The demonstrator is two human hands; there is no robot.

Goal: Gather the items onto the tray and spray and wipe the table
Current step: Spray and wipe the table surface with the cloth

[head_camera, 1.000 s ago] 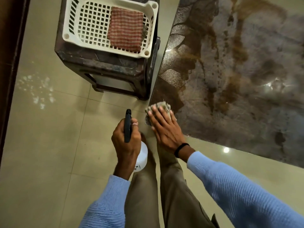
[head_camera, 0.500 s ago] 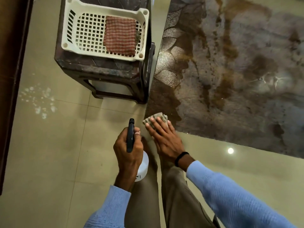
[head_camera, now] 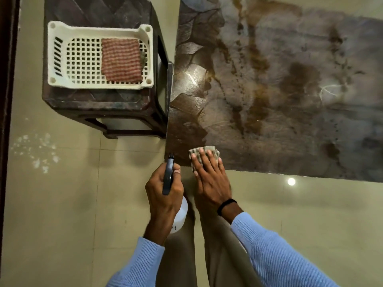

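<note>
Left grip (head_camera: 163, 189) is curled round the neck of the bottle (head_camera: 182, 214), with the black spray head pointing towards the table's near left corner. The white body hangs below the fist, over the floor (head_camera: 62, 204). Right grip (head_camera: 211, 183), with a black band (head_camera: 226, 205) at its wrist, lies flat with fingers straight and slightly spread. It presses a folded checked rag (head_camera: 204, 151) onto the table (head_camera: 269, 90), just inside the near edge by that corner. Beyond the rag the mottled brown top is glossy. Left of the table, close against its side, stands a dark stool (head_camera: 99, 102). On it sits the white lattice tray (head_camera: 99, 29), holding a red striped cloth (head_camera: 121, 60) towards its right side.
</note>
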